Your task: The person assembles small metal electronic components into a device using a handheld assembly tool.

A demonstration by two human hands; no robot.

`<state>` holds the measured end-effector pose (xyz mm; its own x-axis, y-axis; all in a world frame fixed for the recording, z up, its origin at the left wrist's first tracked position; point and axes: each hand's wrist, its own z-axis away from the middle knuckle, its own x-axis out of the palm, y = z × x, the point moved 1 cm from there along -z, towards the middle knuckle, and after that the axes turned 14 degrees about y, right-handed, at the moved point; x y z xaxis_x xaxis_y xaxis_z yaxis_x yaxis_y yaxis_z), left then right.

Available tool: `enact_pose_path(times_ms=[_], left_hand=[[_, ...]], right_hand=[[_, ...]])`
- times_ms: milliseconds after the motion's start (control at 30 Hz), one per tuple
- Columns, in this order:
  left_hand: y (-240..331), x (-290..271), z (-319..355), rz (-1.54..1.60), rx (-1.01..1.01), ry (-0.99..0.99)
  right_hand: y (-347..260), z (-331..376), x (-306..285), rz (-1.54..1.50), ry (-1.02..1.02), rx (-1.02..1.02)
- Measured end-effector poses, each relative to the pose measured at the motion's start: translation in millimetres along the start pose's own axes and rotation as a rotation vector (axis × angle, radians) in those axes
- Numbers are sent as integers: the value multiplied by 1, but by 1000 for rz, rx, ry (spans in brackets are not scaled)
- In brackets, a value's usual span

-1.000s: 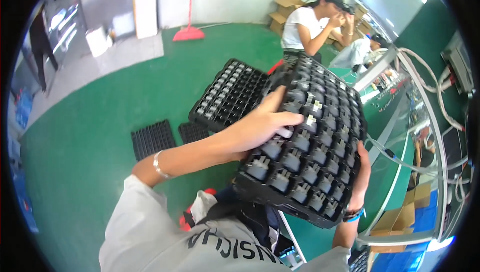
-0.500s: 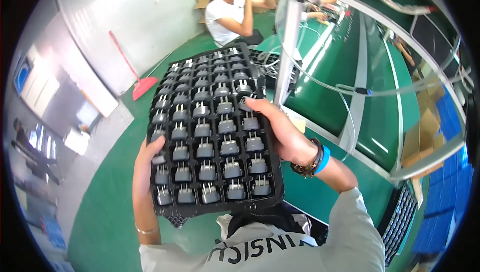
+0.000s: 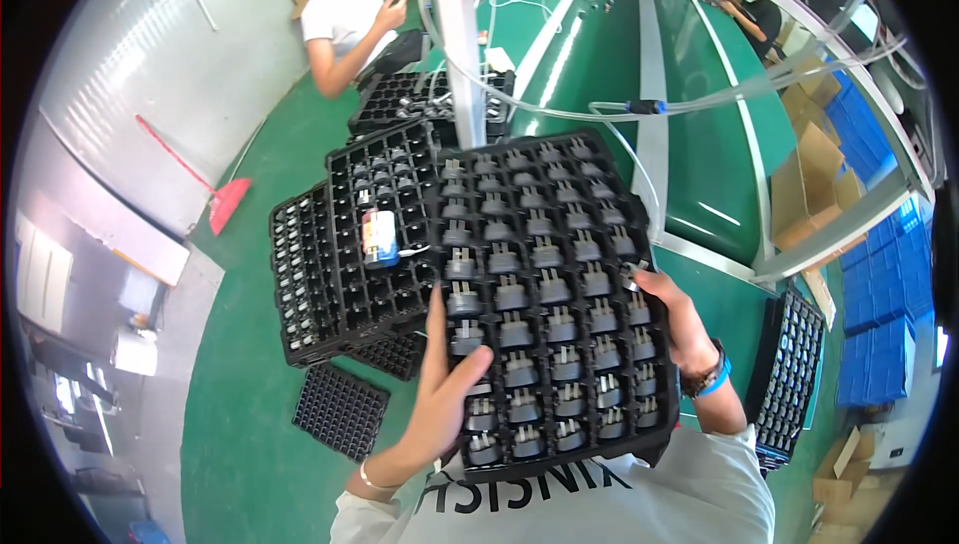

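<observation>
Tilted up before my chest is a black plastic tray (image 3: 654, 436) full of grey plug adapters (image 3: 513, 328), set in rows with their metal prongs up. My left hand (image 3: 440, 409) grips its left edge, thumb over the rim by the lower adapters. On the right edge my right hand (image 3: 679, 319) is closed, its thumb beside a tilted adapter (image 3: 633, 276). The fingers beneath the tray are hidden. Left of it stands a stack of similar black trays (image 3: 345, 319), with a bottle (image 3: 379, 236) with a white and blue label lying on top.
An empty-celled tray (image 3: 340, 412) lies on the green floor. More filled trays (image 3: 789, 369) stand at the right, near blue bins (image 3: 879, 359) and cardboard boxes (image 3: 814, 179). A metal post (image 3: 460, 54) and hanging tubes rise ahead. A seated person (image 3: 345, 19) is beyond the stack.
My hands and the held tray have shifted right in view. The tray stack with the bottle now shows at its left. The seated person's hand has come down from the head.
</observation>
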<state>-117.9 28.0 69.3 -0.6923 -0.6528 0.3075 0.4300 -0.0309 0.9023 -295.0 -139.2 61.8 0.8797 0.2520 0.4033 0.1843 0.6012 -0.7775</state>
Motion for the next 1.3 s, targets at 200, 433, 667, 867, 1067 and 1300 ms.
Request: enact_pose_path(times_ms=[200,433,667,867,1067,1300], left_hand=[[-59,61,-29,-166,94,-303],[-103,179,-89,-57,49,-450],[-124,302,-181,52,125,-378],[-125,351,-278,-57,403,5],[-102,328,-369,-59,349,174],[-88,296,-421,-128,233,254]], right_hand=[[-5,32,-86,-216,279,15],[-59,17,-150,-294,430,-150],[-150,-74,-211,-107,296,-222],[-242,-259,-298,275,326,-610],[-245,-312,-147,410,229,-432],[-223,-402,-129,238,138,-331]])
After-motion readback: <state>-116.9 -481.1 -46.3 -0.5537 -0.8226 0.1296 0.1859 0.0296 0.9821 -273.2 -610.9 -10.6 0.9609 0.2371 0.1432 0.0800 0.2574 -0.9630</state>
